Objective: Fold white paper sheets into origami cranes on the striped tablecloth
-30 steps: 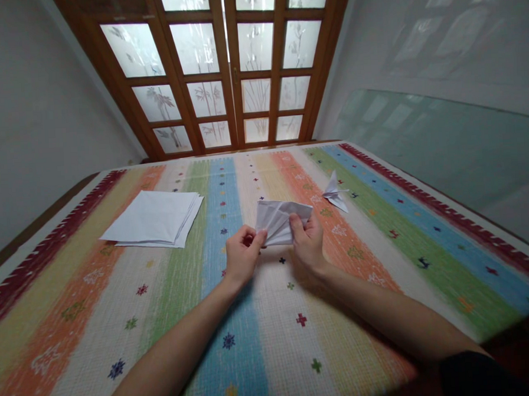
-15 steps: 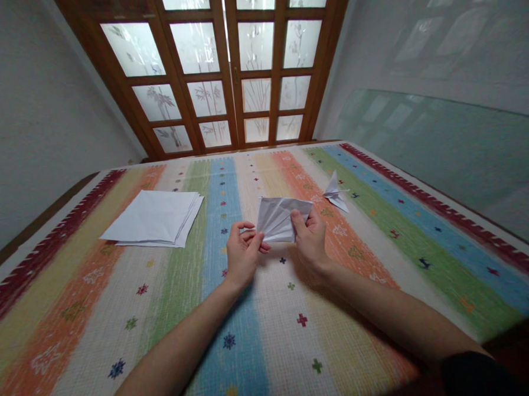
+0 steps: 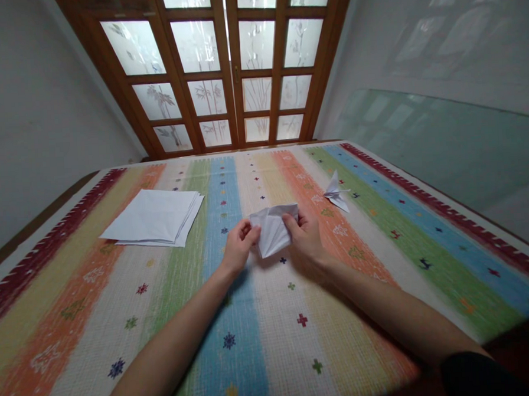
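A partly folded white paper (image 3: 273, 232) is held just above the striped tablecloth (image 3: 270, 316) in the middle of the table. My left hand (image 3: 238, 246) pinches its left edge with closed fingers. On the other side, my right hand (image 3: 305, 238) grips the upper right edge, thumb on top. The paper's lower point hangs down between both hands.
A stack of white sheets (image 3: 155, 218) lies at the left of the table. A finished white paper crane (image 3: 335, 191) sits to the right, beyond my right hand. Wooden glazed doors (image 3: 235, 69) stand behind the table; a wall runs close along the right side.
The paper was wider and spread out; now it is folded in narrower with a point downward. My left hand has moved up and right onto the paper's left edge.
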`<control>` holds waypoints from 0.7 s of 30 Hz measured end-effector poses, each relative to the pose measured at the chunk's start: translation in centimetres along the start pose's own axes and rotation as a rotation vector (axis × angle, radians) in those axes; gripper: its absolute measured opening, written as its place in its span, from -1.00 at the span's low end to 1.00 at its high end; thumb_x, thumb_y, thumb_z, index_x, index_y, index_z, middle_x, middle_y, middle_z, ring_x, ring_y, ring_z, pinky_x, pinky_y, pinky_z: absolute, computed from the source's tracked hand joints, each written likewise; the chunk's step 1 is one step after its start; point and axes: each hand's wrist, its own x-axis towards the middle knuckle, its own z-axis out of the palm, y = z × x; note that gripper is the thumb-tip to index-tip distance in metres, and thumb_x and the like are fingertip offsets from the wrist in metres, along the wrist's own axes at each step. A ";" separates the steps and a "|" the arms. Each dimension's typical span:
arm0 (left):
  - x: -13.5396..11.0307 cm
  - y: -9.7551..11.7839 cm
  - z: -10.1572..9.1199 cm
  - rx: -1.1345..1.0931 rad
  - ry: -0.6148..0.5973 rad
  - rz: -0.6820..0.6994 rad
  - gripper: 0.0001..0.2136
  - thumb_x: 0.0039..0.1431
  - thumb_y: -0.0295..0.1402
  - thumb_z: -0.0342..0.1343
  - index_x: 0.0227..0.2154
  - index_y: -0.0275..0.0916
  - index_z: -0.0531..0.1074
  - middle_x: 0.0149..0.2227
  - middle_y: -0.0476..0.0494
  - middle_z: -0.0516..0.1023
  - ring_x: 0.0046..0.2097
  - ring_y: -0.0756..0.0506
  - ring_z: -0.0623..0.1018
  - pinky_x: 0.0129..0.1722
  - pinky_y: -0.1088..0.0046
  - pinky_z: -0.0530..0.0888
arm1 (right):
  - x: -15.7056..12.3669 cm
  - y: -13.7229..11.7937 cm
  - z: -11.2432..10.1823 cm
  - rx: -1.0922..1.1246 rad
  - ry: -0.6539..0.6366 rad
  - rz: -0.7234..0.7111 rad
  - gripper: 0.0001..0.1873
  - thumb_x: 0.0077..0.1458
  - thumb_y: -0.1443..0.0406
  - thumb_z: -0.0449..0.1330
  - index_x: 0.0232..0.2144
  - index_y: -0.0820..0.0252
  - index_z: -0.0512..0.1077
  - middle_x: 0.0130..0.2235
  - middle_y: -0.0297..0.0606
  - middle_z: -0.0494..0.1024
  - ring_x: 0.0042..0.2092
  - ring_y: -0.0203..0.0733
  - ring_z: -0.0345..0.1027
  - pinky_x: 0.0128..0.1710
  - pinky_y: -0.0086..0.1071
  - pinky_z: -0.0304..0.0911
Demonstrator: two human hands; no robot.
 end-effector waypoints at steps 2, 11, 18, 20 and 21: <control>0.1 0.2 -0.1 0.019 0.049 0.004 -0.63 0.03 -0.02 0.13 -0.55 -0.26 0.38 -0.58 0.03 0.33 -0.51 0.05 0.30 -0.51 0.54 0.25 | -0.2 -0.1 0.1 0.012 -0.135 0.022 -0.74 0.03 0.10 0.17 -0.43 0.19 0.39 -0.48 -0.36 0.38 -0.45 -0.27 0.21 -0.45 -0.41 0.13; -0.2 0.1 0.2 0.097 0.237 0.006 -0.68 0.00 -0.10 0.17 -0.58 -0.29 0.47 -0.62 0.03 0.39 -0.56 0.04 0.30 -0.56 0.55 0.23 | -0.6 -0.4 0.5 0.160 -0.225 0.197 -0.71 -0.16 0.17 0.32 -0.37 0.22 0.46 -0.41 -0.29 0.51 -0.42 -0.26 0.32 -0.44 -0.39 0.23; 0.2 0.0 -0.1 0.078 0.307 0.027 -0.73 -0.02 -0.16 0.19 -0.49 -0.31 0.54 -0.57 -0.01 0.48 -0.55 0.04 0.36 -0.55 0.56 0.30 | -0.7 0.5 0.4 0.259 -0.297 0.357 -0.69 -0.21 0.21 0.37 -0.38 0.28 0.52 -0.42 -0.22 0.56 -0.44 -0.24 0.36 -0.43 -0.36 0.25; 0.3 -0.2 -0.2 0.082 0.303 0.043 -0.75 -0.02 -0.17 0.20 -0.49 -0.31 0.54 -0.56 -0.01 0.49 -0.54 0.03 0.38 -0.52 0.55 0.32 | -0.4 0.6 0.3 0.256 -0.264 0.364 -0.69 -0.23 0.21 0.38 -0.40 0.28 0.52 -0.43 -0.23 0.56 -0.46 -0.26 0.35 -0.44 -0.37 0.23; 0.4 -0.2 -0.2 0.080 0.298 0.052 -0.75 -0.02 -0.18 0.20 -0.49 -0.30 0.54 -0.55 -0.02 0.50 -0.53 0.03 0.39 -0.50 0.54 0.34 | -0.2 0.6 0.2 0.248 -0.239 0.366 -0.69 -0.24 0.21 0.38 -0.41 0.28 0.52 -0.44 -0.23 0.55 -0.46 -0.26 0.34 -0.44 -0.38 0.22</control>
